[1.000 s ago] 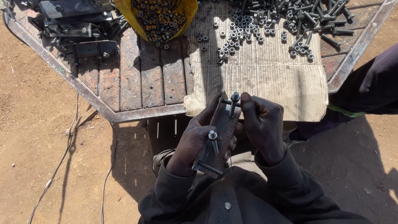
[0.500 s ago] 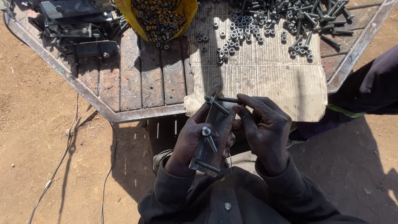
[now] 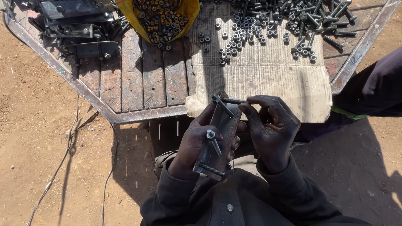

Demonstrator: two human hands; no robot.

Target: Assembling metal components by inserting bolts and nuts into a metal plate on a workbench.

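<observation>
Two hands busy, left hand (image 3: 197,144) gripping metal bracket (image 3: 222,125), right hand (image 3: 272,129) pinching bolt (image 3: 233,101), yellow bag (image 3: 161,16) behind.

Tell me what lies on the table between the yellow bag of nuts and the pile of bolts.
In the head view, loose nuts lie scattered on the cardboard sheet between the yellow bag and the bolts.

A steel-framed plank table (image 3: 153,79) carries cardboard (image 3: 268,79), scattered nuts (image 3: 245,35), bolts (image 3: 312,19) and metal brackets (image 3: 77,25)
</observation>
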